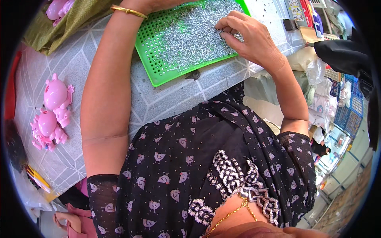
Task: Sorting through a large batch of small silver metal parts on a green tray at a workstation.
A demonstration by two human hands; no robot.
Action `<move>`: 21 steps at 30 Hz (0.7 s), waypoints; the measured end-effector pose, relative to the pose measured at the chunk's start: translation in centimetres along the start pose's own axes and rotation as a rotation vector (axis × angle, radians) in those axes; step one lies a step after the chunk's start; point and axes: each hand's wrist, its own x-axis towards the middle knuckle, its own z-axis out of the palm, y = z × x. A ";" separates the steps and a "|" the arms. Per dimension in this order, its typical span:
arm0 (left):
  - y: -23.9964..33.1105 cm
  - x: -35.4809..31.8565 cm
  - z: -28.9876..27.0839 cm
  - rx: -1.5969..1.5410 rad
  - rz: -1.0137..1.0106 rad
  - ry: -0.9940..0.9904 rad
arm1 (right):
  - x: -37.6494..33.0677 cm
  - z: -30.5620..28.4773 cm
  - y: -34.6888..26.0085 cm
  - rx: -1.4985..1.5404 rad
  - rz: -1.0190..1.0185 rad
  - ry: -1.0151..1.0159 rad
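Here, in the head view, the right hand [250, 37] rests on a heap of small silvery metal screws [190, 31] that fills a bright green perforated plastic tray [158, 69] on the grey tiled table [79, 59]. Its fingertips [224, 31] are curled together and pressed into the heap, apparently pinching a few screws, though the pieces are too small to be sure. The left hand runs out of the picture at the top edge past a gold bangle [129, 11], so whether it is spread or closed cannot be told; its forearm lies just beside the tray's left rim.

Two pink plastic pig-shaped toys [53, 113] lie well apart from the tray, near the table's left edge, with a green cloth [67, 23] beyond them.

To do this picking well, it seems best to keep the fingertips low and take only a few screws at a time, lifting them clear of the heap so none roll over the tray's rim.
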 end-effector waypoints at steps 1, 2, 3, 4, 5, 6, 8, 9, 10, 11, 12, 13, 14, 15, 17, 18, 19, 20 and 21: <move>0.0 0.3 0.1 0.010 0.015 0.000 | 0.0 -0.1 0.1 0.017 0.017 -0.008; -0.1 0.5 0.2 0.009 0.019 -0.005 | -0.1 -0.1 0.2 0.015 0.023 -0.007; -0.2 0.8 0.4 -0.009 0.024 -0.012 | -0.1 -0.1 0.4 0.025 0.034 -0.015; -0.3 0.7 0.4 -0.025 0.022 -0.012 | -0.1 -0.1 0.4 0.038 0.036 -0.024; -0.3 0.7 0.3 -0.024 0.020 -0.010 | 0.0 -0.2 0.3 0.040 0.034 -0.024; -0.3 0.7 0.3 -0.021 0.000 -0.023 | 0.1 -0.3 0.2 0.030 0.024 -0.029; -0.2 0.7 0.2 -0.019 -0.019 -0.035 | 0.2 -0.3 0.2 0.018 0.014 -0.034; -0.2 0.7 0.2 -0.027 -0.016 -0.028 | 0.2 -0.3 0.4 0.059 0.035 -0.033; -0.2 0.5 0.2 -0.034 -0.017 -0.020 | 0.2 -0.2 0.6 0.101 0.053 -0.033; -0.1 0.4 0.2 -0.034 -0.020 -0.017 | 0.1 -0.4 0.5 0.103 0.050 -0.035; -0.1 0.3 0.2 -0.021 -0.003 0.000 | 0.0 -0.7 0.3 0.232 0.143 -0.044; 0.1 0.3 0.2 -0.007 0.017 0.015 | -0.1 -1.0 0.2 0.359 0.240 -0.052; 0.1 0.3 0.2 -0.008 0.019 0.014 | -0.3 -1.0 0.5 0.358 0.241 -0.052; 0.2 0.4 0.1 -0.016 0.005 -0.001 | -0.6 -0.9 0.9 0.449 0.260 -0.034; 0.2 0.4 0.1 -0.024 -0.013 -0.016 | -0.7 -0.8 1.0 0.543 0.277 -0.017; 0.1 0.4 0.0 -0.009 -0.022 -0.019 | -0.7 -0.8 0.7 0.441 0.248 -0.001; 0.1 0.4 0.0 0.005 -0.032 -0.022 | -0.6 -0.7 0.5 0.340 0.218 0.014; 0.0 0.4 0.1 0.005 -0.031 -0.023 | -0.6 -0.6 0.3 0.340 0.219 0.014; -0.1 0.4 0.2 -0.018 -0.011 -0.019 | -0.5 -0.6 0.2 0.293 0.174 0.023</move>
